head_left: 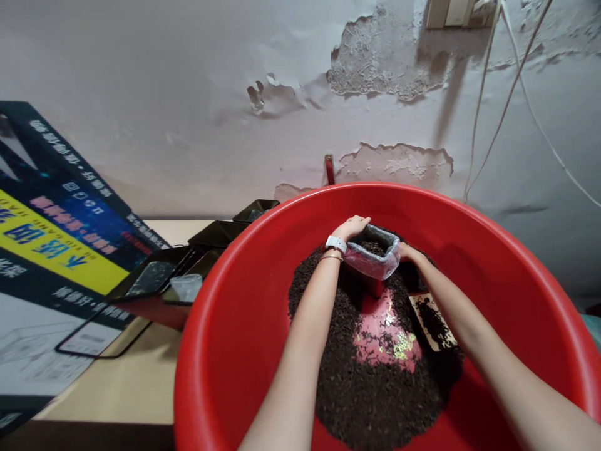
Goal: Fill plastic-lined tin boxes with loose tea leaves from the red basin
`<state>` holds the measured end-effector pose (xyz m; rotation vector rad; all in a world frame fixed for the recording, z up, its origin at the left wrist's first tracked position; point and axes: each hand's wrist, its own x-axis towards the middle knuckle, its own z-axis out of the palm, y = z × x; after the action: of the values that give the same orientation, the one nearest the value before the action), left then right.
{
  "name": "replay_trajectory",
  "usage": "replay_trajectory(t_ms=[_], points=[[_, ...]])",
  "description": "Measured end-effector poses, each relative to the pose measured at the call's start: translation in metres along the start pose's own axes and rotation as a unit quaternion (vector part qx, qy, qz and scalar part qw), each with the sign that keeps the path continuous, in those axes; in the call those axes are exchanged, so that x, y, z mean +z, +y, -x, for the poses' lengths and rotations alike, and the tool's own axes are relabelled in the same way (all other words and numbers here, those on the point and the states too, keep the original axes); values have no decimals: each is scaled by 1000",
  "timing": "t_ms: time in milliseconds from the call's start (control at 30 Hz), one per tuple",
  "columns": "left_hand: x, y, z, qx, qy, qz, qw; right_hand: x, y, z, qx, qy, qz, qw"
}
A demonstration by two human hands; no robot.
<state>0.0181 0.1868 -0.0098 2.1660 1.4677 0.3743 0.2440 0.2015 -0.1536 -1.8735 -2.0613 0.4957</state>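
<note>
Both my hands are on a small square box (375, 275) lined with a clear plastic bag whose edge is folded over the rim. Dark loose bits, like dried tea leaves, lie inside it. My left hand (352, 228) grips the back left side, its fingers over the rim. On the right side, my right hand (410, 254) has closed on the box, its fingertips partly hidden. The box is in a big red tub (244, 326), above a heap of the same dark bits (375, 407). A cream scoop-like piece (417, 304) lies under my right forearm, partly covered with bits.
Left of the tub, a pale table (126, 388) bears several dark open bags (216, 233), a clear plastic cup (186, 287) and a large printed carton (61, 250). Behind is a peeling wall (188, 113) with hanging white cables (521, 81) at right.
</note>
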Motion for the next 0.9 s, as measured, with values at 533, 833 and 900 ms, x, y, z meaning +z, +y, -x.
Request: replay_trajectory(t_ms=[533,833,900], points=[[0,1,3,8,4,-9,1000,-36,-52,16,73,132,-343,927],[1,-1,-3,-5,11,-20,1000,-105,-130,19,-59,96,-590,800],[2,-1,-3,-4,9,-20,1000,-104,-140,22,-78,66,-628,771]])
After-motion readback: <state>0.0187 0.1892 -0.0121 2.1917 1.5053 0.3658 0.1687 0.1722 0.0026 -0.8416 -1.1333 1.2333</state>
